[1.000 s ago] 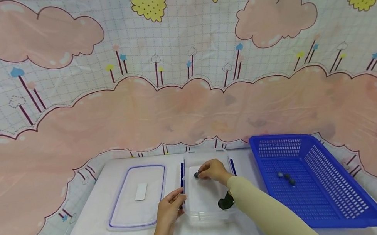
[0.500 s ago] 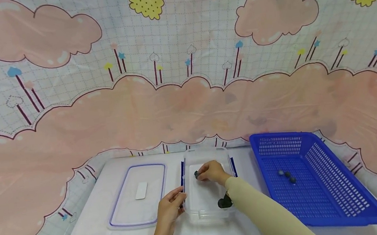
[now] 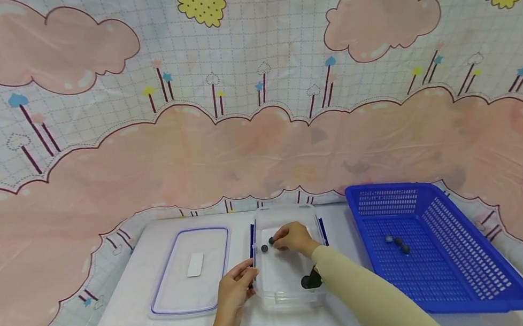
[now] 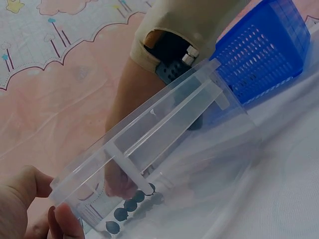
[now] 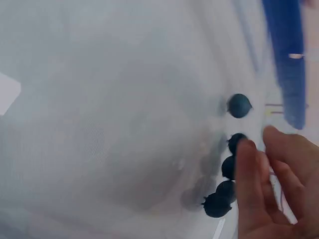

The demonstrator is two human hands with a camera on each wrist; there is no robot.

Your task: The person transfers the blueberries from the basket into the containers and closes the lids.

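A clear plastic box [image 3: 292, 295] stands in the middle of the white table, its lid off. My left hand [image 3: 238, 286] grips its left side, with thumb and fingertips at the rim in the left wrist view. My right hand [image 3: 294, 239] reaches inside the box. Several blueberries [image 4: 121, 214] lie in a row along the box's wall. In the right wrist view, one blueberry [image 5: 239, 105] sits apart from the others, while my right fingers [image 5: 246, 184] overlap the rest of the row. A space shows between the right thumb and fingers.
The box lid [image 3: 177, 313] with a blue seal lies left of the box, a small white rectangle [image 3: 195, 264] within its outline. On the right stands a blue basket [image 3: 450, 292] holding a few blueberries [image 3: 398, 242]. A patterned cloth [image 3: 260, 152] hangs behind the table.
A blueberry now shows separately to the left of my right fingertips. The right hand stays in nearly the same place, and my left hand keeps its hold on the box.
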